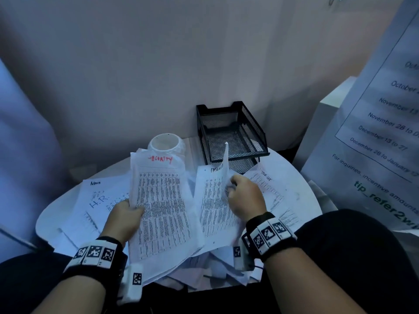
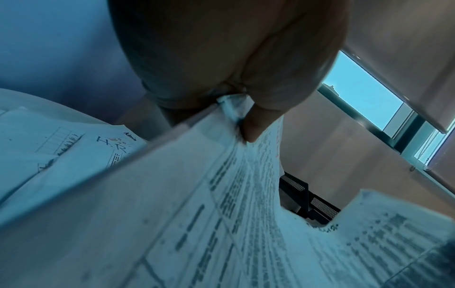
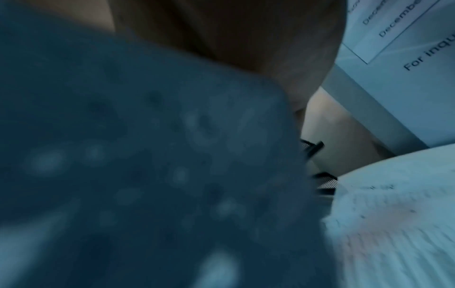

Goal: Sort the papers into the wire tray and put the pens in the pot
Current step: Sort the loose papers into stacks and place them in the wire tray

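Printed papers [image 1: 163, 200] lie strewn beneath both hands; black wire tray [image 1: 231, 134] and white pot [image 1: 165, 143] beyond, seemingly empty.

Left hand [image 1: 123, 219] grips a stack [image 1: 162, 207]; right hand [image 1: 246, 196] pinches a sheet [image 1: 225, 164].

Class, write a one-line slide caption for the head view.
Left hand grips the "Security" sheaf; right hand lifts another sheet before the wire tray.
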